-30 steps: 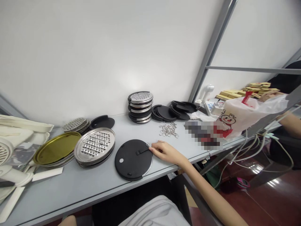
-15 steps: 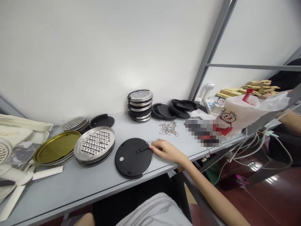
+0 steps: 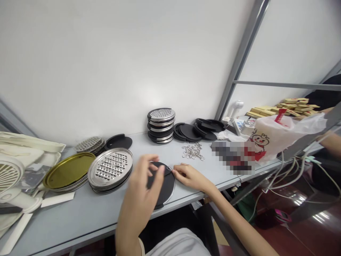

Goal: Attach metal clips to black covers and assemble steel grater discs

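Observation:
A round black plastic disc (image 3: 167, 188) with a silvery rim lies flat near the table's front edge. At its upper right edge my right hand (image 3: 189, 176) pinches a small metal wire clip (image 3: 168, 168), its fingers closed. My left hand (image 3: 142, 192) hovers over the disc's left side with fingers apart, holding nothing and slightly blurred, and it covers much of the disc. Left of it rests a stack of round metal grater plates (image 3: 110, 167). Behind my right hand lies a loose pile of similar wire clips (image 3: 193, 152).
Gold-coloured round plates (image 3: 70, 170) are stacked on the left, beside a white fan (image 3: 10, 174). Against the wall stands a tall stack of graters in black holders (image 3: 161, 126); more black holders (image 3: 190, 131) lie beside it. A plastic bag (image 3: 271, 131) and hanging cables occupy the right.
My left hand has come up from below the table edge to over the black disc. My right hand stays at the disc's edge. The view has shifted slightly.

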A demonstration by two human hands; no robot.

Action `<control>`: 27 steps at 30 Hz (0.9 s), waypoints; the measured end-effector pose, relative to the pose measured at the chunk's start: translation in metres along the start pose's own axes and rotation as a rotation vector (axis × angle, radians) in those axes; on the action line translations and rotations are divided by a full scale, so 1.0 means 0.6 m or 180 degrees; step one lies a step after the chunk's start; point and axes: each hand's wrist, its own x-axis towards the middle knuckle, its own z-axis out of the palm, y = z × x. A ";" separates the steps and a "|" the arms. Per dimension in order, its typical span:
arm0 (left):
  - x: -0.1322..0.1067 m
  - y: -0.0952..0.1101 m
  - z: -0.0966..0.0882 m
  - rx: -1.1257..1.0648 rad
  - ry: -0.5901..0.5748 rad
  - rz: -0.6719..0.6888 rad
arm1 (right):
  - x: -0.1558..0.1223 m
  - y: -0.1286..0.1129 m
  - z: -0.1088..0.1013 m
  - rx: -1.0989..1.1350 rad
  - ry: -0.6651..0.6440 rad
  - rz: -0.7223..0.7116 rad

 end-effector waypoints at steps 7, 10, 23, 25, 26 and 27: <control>0.033 -0.070 0.076 0.0451 -0.0959 0.0005 | 0.000 0.002 0.001 -0.0030 0.0000 -0.0050; 0.037 -0.086 0.084 0.0396 -0.1056 0.0028 | 0.000 0.001 0.001 -0.0032 0.0012 -0.0069; 0.033 -0.099 0.087 0.0422 -0.1231 0.0190 | -0.001 0.004 0.005 -0.0085 0.0083 -0.0044; 0.033 -0.099 0.085 0.0397 -0.1251 0.0187 | -0.001 0.004 0.005 -0.0053 0.0084 -0.0023; 0.033 -0.099 0.084 0.0397 -0.1256 0.0184 | -0.001 0.004 0.004 -0.0038 0.0072 -0.0013; 0.033 -0.099 0.084 0.0403 -0.1258 0.0181 | -0.002 0.003 0.004 -0.0028 0.0062 -0.0009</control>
